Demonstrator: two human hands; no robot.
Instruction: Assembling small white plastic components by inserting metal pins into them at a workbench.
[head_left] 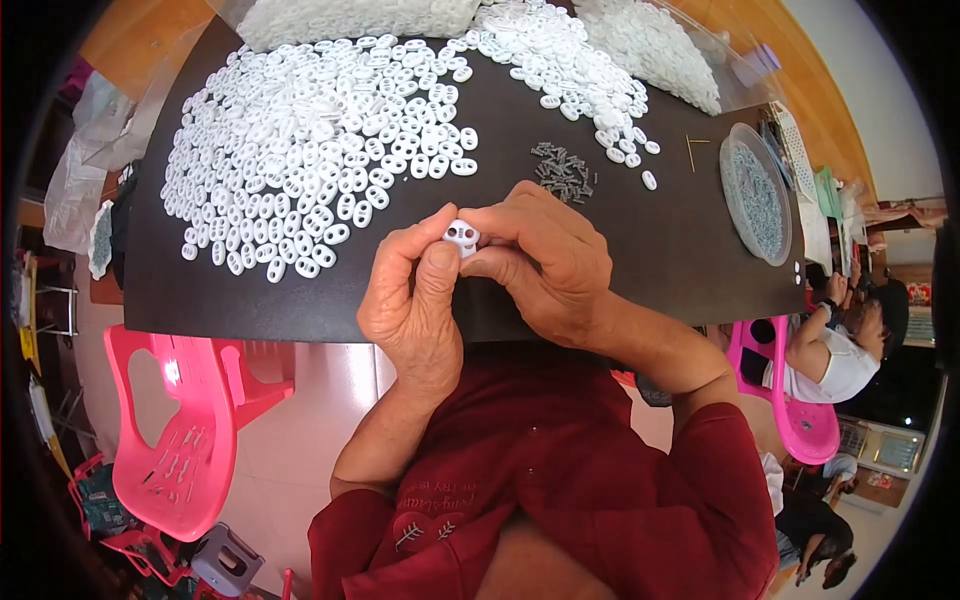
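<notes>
Room: pale floor (300, 440) and orange-brown wood about the counter; a pink chair (180, 440) stands at the lower left, with a grey stool (228, 562) beyond it.
Co-workers: on the right, a person in a white top (835, 375) sits by a second pink chair (808, 430); lower down is a person in dark clothing (815, 530).
Counter: dark brown counter (660, 280), its near edge just in front of the wearer's dark red shirt (545, 440).
Held piece: one white oval piece with two holes (461, 237), raised above the near part of the counter, its holed face partly in sight between the fingertips.
Left hand: the left hand (415, 285) has thumb and index finger pressed on the piece from its left and near side.
Right hand: the right hand (555, 250) pinches the same piece from the right, index finger at the top and thumb lower down.
Large pile: many loose white pieces (300, 150) spread to the left of the hands, heaped toward the middle and thinner at the edges.
Far pile: a smaller spread of white pieces (570, 60) toward the back, with one stray piece (649, 180) at its near end.
Bags: two clear bags of white pieces, one at the back left (360, 18), one at the back right (655, 50).
Grey parts: a small heap of short grey cylindrical parts (565, 172), just beyond the right hand.
Dish: a round clear dish (742, 134) near the right edge, with many small grey-blue parts inside, too fine to make out singly.
Pin: a thin gold-coloured bent piece (690, 150) between far pile and dish.
</notes>
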